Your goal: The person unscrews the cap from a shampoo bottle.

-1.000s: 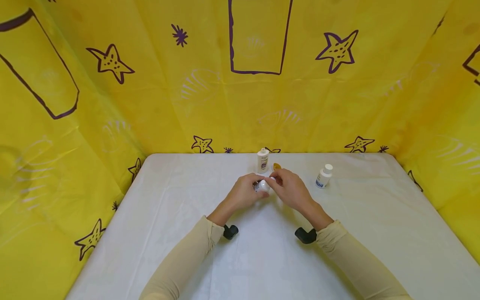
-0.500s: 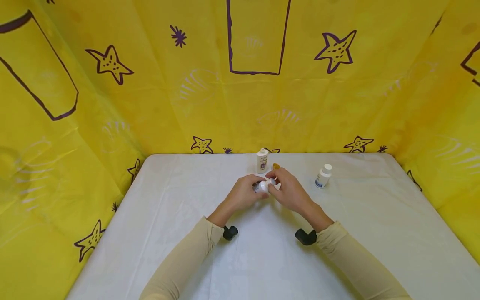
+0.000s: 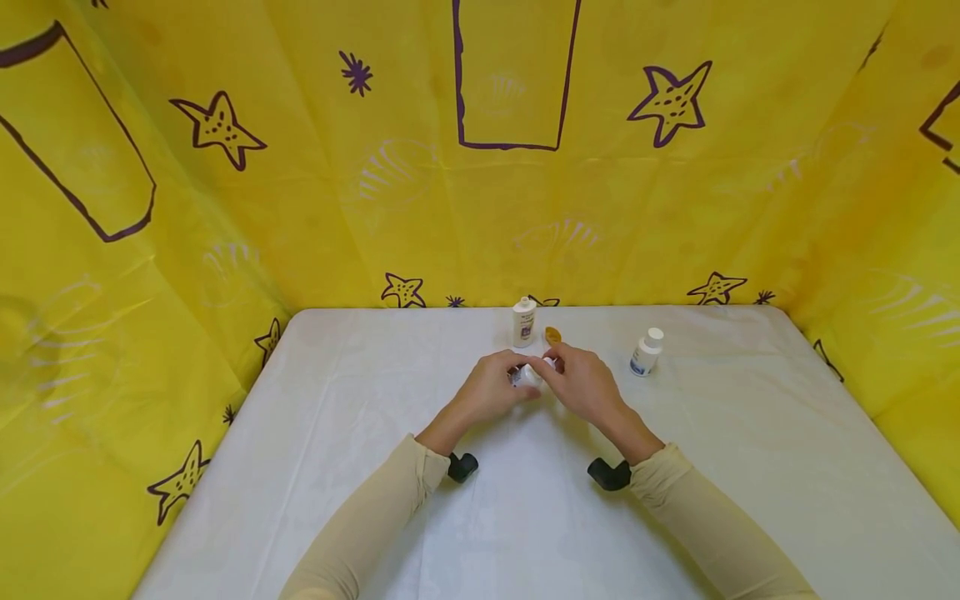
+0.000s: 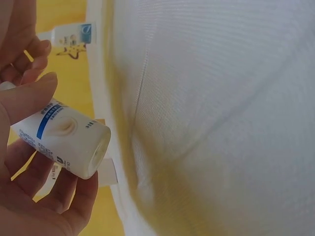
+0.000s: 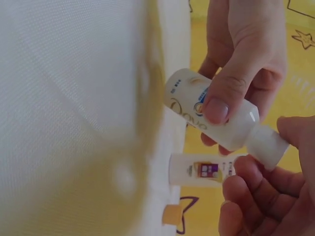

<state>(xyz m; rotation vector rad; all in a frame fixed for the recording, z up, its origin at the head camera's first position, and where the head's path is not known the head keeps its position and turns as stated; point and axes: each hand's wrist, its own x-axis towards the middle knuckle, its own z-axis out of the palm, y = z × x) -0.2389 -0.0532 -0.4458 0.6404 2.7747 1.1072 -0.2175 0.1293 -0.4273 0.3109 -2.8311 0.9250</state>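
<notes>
Over the middle of the white table [image 3: 360,467] my left hand [image 3: 504,377] grips a small white bottle [image 3: 527,375] lying sideways, thumb across its body [image 5: 211,110]. The fingers of my right hand [image 3: 553,367] pinch the bottle's white cap [image 5: 268,142]. In the left wrist view the bottle [image 4: 64,137] shows a blue and tan label and its flat base faces the camera. Whether the cap is tight or loose is not visible.
A white bottle with a purple label [image 3: 524,322] stands upright just behind my hands, with a small orange cap [image 3: 552,335] beside it. Another white bottle [image 3: 647,352] stands to the right. Yellow star-print sheeting [image 3: 480,192] walls in the table on three sides.
My right hand has shifted slightly on the cap, drawing a little nearer, so the orange cap behind it shows more. The left hand and bottle stay put.
</notes>
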